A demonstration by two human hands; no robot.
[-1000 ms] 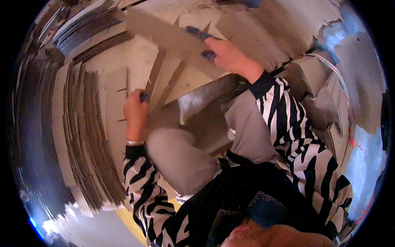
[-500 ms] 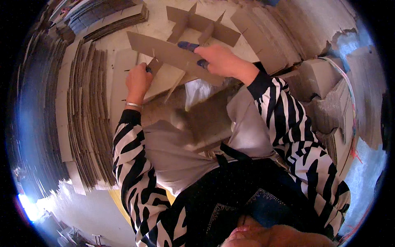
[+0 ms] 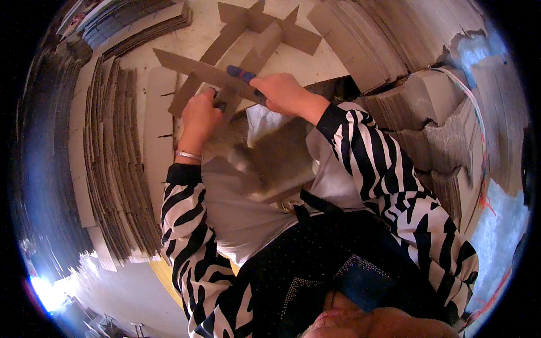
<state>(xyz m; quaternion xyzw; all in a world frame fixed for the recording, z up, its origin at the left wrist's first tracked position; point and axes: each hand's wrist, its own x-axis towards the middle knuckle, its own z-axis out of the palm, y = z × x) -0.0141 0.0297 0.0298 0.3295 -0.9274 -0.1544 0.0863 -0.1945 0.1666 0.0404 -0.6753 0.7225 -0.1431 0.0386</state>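
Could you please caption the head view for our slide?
Left hand and right hand hold crossed cardboard strips between cardboard stacks.

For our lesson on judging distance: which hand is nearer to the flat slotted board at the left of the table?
Left. The left hand is just to the right of the slotted board; the right hand is farther right, gripping a cardboard strip.
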